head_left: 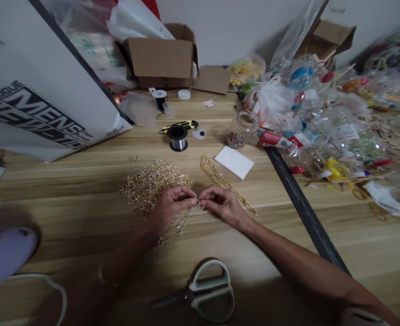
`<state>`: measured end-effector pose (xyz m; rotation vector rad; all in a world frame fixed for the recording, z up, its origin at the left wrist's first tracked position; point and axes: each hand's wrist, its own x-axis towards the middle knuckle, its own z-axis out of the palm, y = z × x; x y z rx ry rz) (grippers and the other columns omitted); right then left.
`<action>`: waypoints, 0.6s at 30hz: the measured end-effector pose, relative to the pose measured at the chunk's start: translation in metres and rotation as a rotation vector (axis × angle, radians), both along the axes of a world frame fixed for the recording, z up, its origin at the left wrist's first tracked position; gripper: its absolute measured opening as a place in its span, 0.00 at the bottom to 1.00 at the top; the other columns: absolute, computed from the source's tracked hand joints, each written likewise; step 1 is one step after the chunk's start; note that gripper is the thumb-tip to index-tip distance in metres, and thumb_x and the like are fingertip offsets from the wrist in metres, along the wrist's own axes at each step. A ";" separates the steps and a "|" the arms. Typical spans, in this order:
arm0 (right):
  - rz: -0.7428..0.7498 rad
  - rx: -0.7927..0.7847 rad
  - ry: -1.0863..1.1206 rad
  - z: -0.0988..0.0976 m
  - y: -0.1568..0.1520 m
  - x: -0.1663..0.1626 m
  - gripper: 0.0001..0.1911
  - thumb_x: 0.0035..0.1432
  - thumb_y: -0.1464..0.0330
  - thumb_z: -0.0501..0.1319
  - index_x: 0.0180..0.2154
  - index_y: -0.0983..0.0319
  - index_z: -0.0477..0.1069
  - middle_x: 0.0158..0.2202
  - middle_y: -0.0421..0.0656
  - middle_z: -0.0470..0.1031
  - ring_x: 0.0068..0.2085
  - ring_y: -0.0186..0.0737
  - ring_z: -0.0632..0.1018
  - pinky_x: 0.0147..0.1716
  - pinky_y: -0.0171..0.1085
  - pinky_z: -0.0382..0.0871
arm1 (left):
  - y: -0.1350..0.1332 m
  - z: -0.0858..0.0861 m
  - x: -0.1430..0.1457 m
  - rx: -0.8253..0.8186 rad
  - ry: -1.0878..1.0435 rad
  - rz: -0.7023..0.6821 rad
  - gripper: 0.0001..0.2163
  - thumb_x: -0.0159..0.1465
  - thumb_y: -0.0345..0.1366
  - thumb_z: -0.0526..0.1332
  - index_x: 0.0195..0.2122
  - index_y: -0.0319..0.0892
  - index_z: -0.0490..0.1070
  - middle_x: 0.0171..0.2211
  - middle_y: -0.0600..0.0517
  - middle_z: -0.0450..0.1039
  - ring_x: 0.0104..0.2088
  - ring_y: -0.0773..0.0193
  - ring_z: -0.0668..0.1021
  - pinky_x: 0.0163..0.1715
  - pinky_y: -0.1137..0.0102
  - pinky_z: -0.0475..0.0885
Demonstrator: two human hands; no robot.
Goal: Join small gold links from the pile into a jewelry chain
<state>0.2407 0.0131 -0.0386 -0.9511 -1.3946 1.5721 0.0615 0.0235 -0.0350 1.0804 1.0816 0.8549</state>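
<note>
Over the middle of the table, my left hand (173, 203) and my right hand (222, 204) meet fingertip to fingertip, both pinched closed. Between them is the end of a thin beaded chain (183, 224), with a small shiny bit at the fingertips too tiny to make out. The rest of the chain hangs below my left fingers and lies on the wood. Behind my left hand spreads a pile of gold and clear beaded pieces (149, 181). A gold chain (220, 179) lies just beyond my right hand.
Scissors (210, 292) lie near the front edge. Farther back are a wire spool (178, 139), a utility knife (186, 124), a bead jar (236, 136) and a white card (234, 162). Plastic bottles (339, 127) crowd the right; a large white bag (50, 90) stands left.
</note>
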 end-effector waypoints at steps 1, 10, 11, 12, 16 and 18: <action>-0.002 -0.007 -0.001 0.001 0.000 0.000 0.12 0.51 0.62 0.66 0.32 0.64 0.71 0.24 0.39 0.70 0.25 0.30 0.69 0.24 0.30 0.63 | 0.000 0.000 0.000 0.010 0.007 -0.001 0.06 0.47 0.31 0.68 0.26 0.38 0.74 0.23 0.54 0.74 0.25 0.68 0.73 0.28 0.74 0.67; -0.013 -0.042 0.022 0.001 0.002 0.001 0.10 0.51 0.64 0.65 0.32 0.64 0.71 0.22 0.37 0.70 0.23 0.29 0.69 0.22 0.29 0.64 | -0.001 0.007 0.003 0.059 0.052 -0.011 0.03 0.49 0.31 0.67 0.24 0.38 0.75 0.22 0.53 0.74 0.24 0.68 0.73 0.27 0.74 0.67; -0.014 -0.050 0.028 0.001 0.002 0.001 0.10 0.51 0.64 0.65 0.32 0.64 0.71 0.23 0.38 0.70 0.24 0.29 0.70 0.22 0.29 0.64 | -0.002 0.007 0.003 0.062 0.052 -0.011 0.02 0.49 0.31 0.66 0.24 0.38 0.75 0.21 0.53 0.74 0.24 0.68 0.73 0.27 0.74 0.67; -0.017 -0.058 0.032 0.000 0.002 0.002 0.09 0.51 0.65 0.66 0.32 0.64 0.71 0.23 0.38 0.71 0.24 0.29 0.71 0.22 0.29 0.65 | -0.002 0.007 0.003 0.062 0.052 -0.009 0.02 0.49 0.31 0.66 0.24 0.38 0.75 0.21 0.53 0.74 0.24 0.68 0.73 0.26 0.74 0.68; -0.030 -0.078 0.040 0.000 0.004 0.002 0.09 0.50 0.65 0.66 0.32 0.64 0.71 0.24 0.38 0.72 0.25 0.29 0.72 0.22 0.28 0.66 | -0.002 0.006 0.004 0.043 0.045 -0.002 0.03 0.50 0.32 0.66 0.24 0.38 0.75 0.20 0.53 0.73 0.22 0.68 0.73 0.25 0.73 0.69; -0.030 -0.087 0.045 0.000 0.004 0.002 0.09 0.50 0.65 0.66 0.31 0.64 0.71 0.24 0.38 0.72 0.25 0.29 0.73 0.22 0.28 0.66 | -0.002 0.007 0.005 0.030 0.041 -0.005 0.04 0.50 0.33 0.66 0.23 0.38 0.74 0.20 0.53 0.73 0.22 0.68 0.73 0.25 0.73 0.69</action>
